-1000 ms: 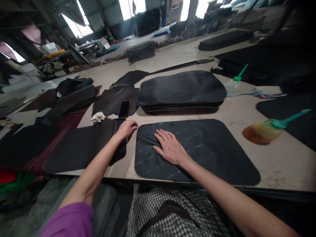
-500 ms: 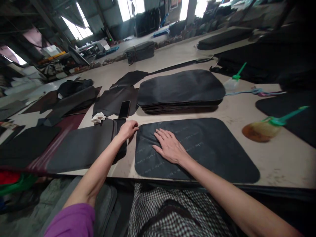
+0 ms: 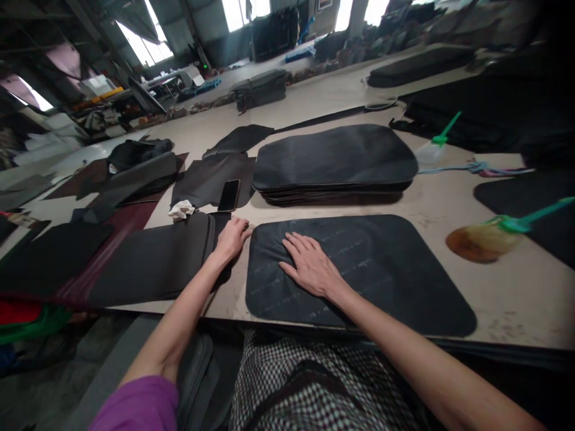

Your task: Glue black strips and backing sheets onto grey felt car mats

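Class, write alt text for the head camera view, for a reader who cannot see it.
A person's right hand lies flat on a dark rounded sheet on a worktable, while the left hand touches its corner beside a folded dark pad. Behind lie a stack of similar sheets and a phone.

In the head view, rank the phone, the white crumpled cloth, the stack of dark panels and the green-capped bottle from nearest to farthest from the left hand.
From the left hand:
1. Phone, just beyond the hand.
2. White crumpled cloth, beyond and to its left; close to the phone's distance, but slightly farther.
3. Stack of dark panels, beyond and to the right.
4. Green-capped bottle, far right.
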{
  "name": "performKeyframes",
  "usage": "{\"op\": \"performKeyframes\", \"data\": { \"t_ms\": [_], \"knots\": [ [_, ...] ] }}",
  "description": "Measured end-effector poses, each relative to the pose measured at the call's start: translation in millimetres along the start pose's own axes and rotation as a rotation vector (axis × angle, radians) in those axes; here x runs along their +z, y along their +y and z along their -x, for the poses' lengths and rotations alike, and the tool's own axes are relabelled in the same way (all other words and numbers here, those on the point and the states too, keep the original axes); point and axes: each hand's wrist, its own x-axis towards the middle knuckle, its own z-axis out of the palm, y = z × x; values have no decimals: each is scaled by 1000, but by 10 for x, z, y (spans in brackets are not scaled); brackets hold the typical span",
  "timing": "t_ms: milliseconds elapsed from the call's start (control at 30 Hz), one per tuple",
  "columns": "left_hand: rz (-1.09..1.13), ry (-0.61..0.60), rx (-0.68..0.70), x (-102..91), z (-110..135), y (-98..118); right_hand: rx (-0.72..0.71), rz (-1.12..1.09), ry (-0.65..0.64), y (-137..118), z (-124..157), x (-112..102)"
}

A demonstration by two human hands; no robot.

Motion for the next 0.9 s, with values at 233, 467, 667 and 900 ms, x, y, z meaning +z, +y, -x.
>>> {"op": "performKeyframes", "data": {
  "t_ms": [233,467,667,900],
  "knots": [
    [64,29,4,31,4,-34,-6,-7,11,21,5,46],
    [-97,49,-52,-99,6,52,-5,-2,5,11,2,30],
    [50,-97,284,-93,520,669,-6,14,-11,16,1,47],
    [-71,-168,294,222,894,951,-16,30,-13,40,10,87]
  ]
}}
